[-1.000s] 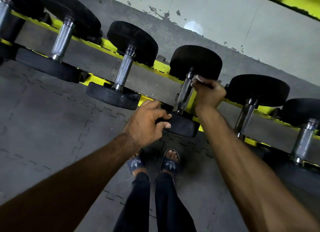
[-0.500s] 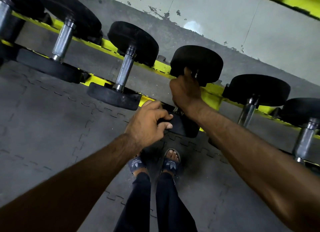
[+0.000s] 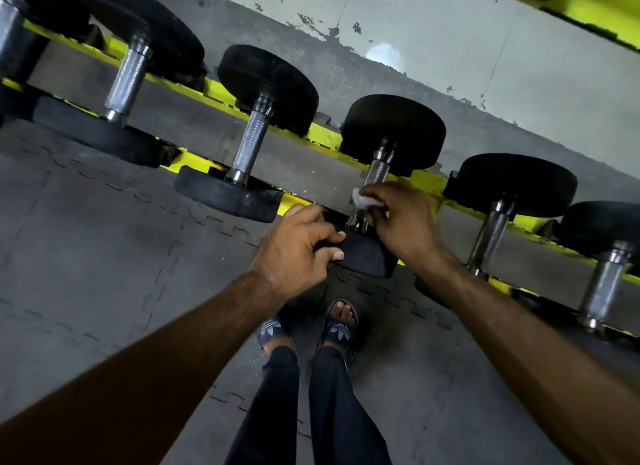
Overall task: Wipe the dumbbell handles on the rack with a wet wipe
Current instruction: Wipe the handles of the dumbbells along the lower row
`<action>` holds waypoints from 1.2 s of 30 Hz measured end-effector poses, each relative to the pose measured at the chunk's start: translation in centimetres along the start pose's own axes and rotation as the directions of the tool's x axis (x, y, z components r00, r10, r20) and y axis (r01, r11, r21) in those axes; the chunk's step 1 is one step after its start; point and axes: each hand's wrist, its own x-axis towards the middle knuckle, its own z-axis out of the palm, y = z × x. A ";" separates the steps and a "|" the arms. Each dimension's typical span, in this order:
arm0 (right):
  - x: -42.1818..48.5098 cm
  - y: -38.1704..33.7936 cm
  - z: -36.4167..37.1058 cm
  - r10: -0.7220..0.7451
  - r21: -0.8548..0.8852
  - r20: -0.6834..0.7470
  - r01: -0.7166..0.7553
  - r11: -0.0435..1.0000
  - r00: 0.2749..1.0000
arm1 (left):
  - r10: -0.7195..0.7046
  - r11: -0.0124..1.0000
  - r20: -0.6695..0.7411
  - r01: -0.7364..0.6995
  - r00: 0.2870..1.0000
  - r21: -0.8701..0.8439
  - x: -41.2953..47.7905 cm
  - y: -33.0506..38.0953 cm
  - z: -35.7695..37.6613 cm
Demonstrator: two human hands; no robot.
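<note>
Rack [image 3: 194, 159]: yellow rails are running left to right on both sides of the grip, carrying the row of dumbbells crosswise.
Dumbbell [image 3: 394, 132]: it is sitting across the rails, its far head lying beyond the grip and its near head [image 3: 363, 256] lying just below it, toward the person.
Handle [image 3: 376, 171]: its long axis is running away from the person, from the near head up to the far head and leaning slightly right; the grip is sitting on its lower part, so the bare steel is showing beyond the grip.
Left hand [image 3: 294, 249]: it is clutching the near head by its rim, just left of and below the grip, likely steadying the dumbbell.
Right hand [image 3: 405, 222]: it is pinching the wipe [image 3: 363, 201] against the handle, fingers curled round it; this hand is the nearer 1 to the handle.
Coming move: the stroke is probably going to follow the axis, outward toward the far head.
Edges: the 2 collars are bounding the stroke, 1 just below the grip, 1 well beyond it.
Room: the left neighbour [image 3: 251, 145] is standing well apart from the grip; the right neighbour [image 3: 491, 229] is lying near the right wrist, so that side is looking tighter.
</note>
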 end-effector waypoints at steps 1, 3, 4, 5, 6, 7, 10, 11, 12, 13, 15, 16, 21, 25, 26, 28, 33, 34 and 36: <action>-0.5 0.1 0.1 -0.004 0.047 -0.014 0.005 0.999 1.000 | 0.006 1.000 0.001 -0.006 1.000 0.001 0.0 0.0 0.0; 0.6 1.0 0.2 0.073 0.124 -0.091 -0.062 0.990 0.993 | 0.014 1.000 -0.005 -0.014 1.000 -0.001 0.0 0.0 -0.1; 1.5 1.4 0.3 0.141 0.135 -0.141 -0.122 0.983 0.980 | 0.017 1.000 -0.010 -0.017 1.000 -0.003 -0.1 0.1 -0.1; 2.4 1.9 0.4 0.209 0.140 -0.188 -0.184 0.973 0.960 | 0.019 1.000 -0.015 -0.019 1.000 -0.005 -0.1 0.2 -0.1; 3.1 2.2 0.5 0.271 0.161 -0.227 -0.238 0.958 0.935 | 0.021 1.000 -0.019 -0.021 1.000 -0.007 -0.1 0.2 -0.1; 3.3 2.1 0.7 0.316 0.197 -0.245 -0.272 0.942 0.917 | 0.020 1.000 -0.019 -0.020 1.000 -0.007 -0.2 0.2 -0.1; 1.2 1.6 1.0 0.354 0.261 -0.130 -0.312 0.914 0.926 | 0.014 1.000 -0.018 -0.014 1.000 -0.004 -0.1 0.1 0.0; 0.2 1.6 1.0 0.346 0.254 -0.049 -0.323 0.912 0.937 | 0.014 1.000 -0.018 -0.014 1.000 -0.003 -0.1 0.1 0.0; -0.7 1.6 1.0 0.332 0.246 0.039 -0.331 0.911 0.943 | 0.015 1.000 -0.018 -0.015 1.000 -0.001 -0.2 0.1 0.1; -1.2 1.9 1.0 0.317 0.238 0.107 -0.334 0.912 0.942 | 0.017 1.000 -0.021 -0.017 1.000 0.000 -0.2 0.0 0.1; -0.7 2.5 0.8 0.297 0.238 0.122 -0.318 0.918 0.947 | 0.023 1.000 -0.032 -0.024 0.999 -0.004 -0.2 0.0 0.1; 0.1 2.7 0.7 0.297 0.255 0.059 -0.302 0.919 0.953 | 0.024 1.000 -0.038 -0.024 0.999 -0.007 -0.2 -0.1 0.2; 3.3 2.3 0.4 0.162 0.076 -0.139 -0.153 0.985 0.977 | 0.027 1.000 -0.043 -0.027 0.999 -0.003 -0.3 0.1 0.2; 2.9 1.3 -0.3 -0.217 -0.123 0.373 0.280 0.952 0.902 | 0.027 1.000 -0.051 -0.027 0.998 -0.013 -0.5 -0.1 0.3; 3.4 1.2 -0.5 -0.239 -0.180 0.436 0.344 0.922 0.868 | 0.028 0.999 -0.055 -0.029 0.998 -0.015 -0.5 -0.2 0.4; 5.1 1.1 -0.6 -0.198 -0.354 0.382 0.341 0.871 0.903 | 0.029 0.999 -0.061 -0.030 0.998 -0.014 -0.7 -0.2 0.5; 6.8 -1.5 -0.3 -0.086 -0.539 0.454 0.350 0.766 0.887 | 0.055 0.998 -0.069 -0.055 0.996 -0.008 -0.9 -0.3 0.7; 6.5 -2.4 -0.2 -0.083 -0.491 0.548 0.400 0.774 0.832 | 0.061 0.998 -0.069 -0.062 0.996 -0.005 -0.9 -0.3 0.7; 6.3 -3.7 -0.3 -0.057 -0.419 0.639 0.409 0.811 0.767 | 0.066 0.998 -0.066 -0.067 0.996 -0.005 -0.8 -0.5 0.7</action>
